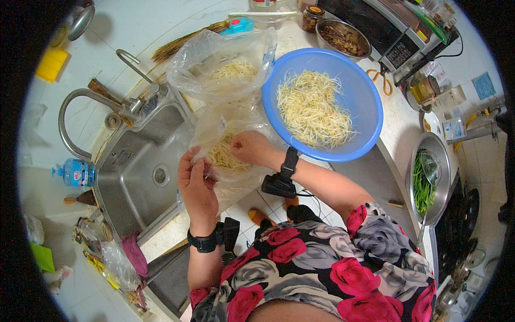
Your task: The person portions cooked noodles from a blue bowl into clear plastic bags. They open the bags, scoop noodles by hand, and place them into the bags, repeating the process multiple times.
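My left hand (198, 181) grips the near left edge of a clear plastic bag (221, 120), thumb against fingers. In this bag's mouth lies a heap of pale bean sprouts (223, 157). Over the heap, my right hand (253, 148) has its fingers curled; whether sprouts are pinched in it is hidden. Just behind stands a second clear plastic bag (185, 72), its mouth wide, with more sprouts inside. To the right of both bags, a blue plastic basin (362, 120) holds a large tangle of bean sprouts (314, 108).
Left of my hands is a stainless steel sink (132, 173) with a curved faucet (66, 116). A steel bowl (442, 161) of green vegetables with a mesh strainer (430, 167) stands at right. Orange-handled scissors (387, 85) lie beyond the basin, near a metal bowl (364, 52) of brown food.
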